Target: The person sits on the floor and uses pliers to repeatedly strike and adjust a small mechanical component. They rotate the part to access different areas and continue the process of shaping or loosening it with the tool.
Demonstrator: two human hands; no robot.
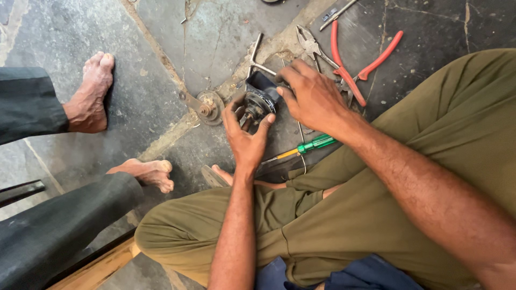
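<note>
My left hand cups a round dark metal part with a hub from below, fingers and thumb curled around its rim. My right hand reaches over from the right, its fingertips pressing on a dark rectangular piece at the top of that part. The part sits low over the stone floor, in front of my crossed legs in olive trousers.
Red-handled pliers and a second pair of pliers lie on the floor behind my right hand. A green-handled screwdriver lies by my knee. A rusty round plate lies left. Another person's bare feet stand at left.
</note>
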